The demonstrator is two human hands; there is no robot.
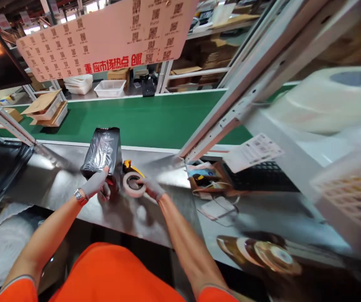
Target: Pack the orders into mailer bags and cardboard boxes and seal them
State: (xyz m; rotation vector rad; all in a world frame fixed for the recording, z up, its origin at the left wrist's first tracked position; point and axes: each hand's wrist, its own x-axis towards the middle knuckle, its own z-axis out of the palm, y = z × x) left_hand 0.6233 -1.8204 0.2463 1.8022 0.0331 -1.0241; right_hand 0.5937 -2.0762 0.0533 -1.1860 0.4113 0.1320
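A box-shaped package wrapped in shiny black plastic [101, 151] is at the far edge of the metal worktop, close to the green belt. My left hand [96, 184], in a pale glove, grips its near end, with the thumb on top and the fingers lower down. To the right of the package, my right hand [151, 187], also gloved, is closed on a roll of tape [129, 191], its fingertips at the hole. Just behind the roll is a yellow-and-black tool [127, 165], partly hidden; I cannot make out its kind.
A green conveyor belt [155, 113] runs beyond the metal worktop [63, 184], carrying baskets with cardboard [46, 109]. White metal posts [211, 121] stand on the right. Beside them are a small open box [207, 178], a keyboard [262, 176] and several tape rolls [262, 253]. A QR-code board [111, 37] hangs ahead.
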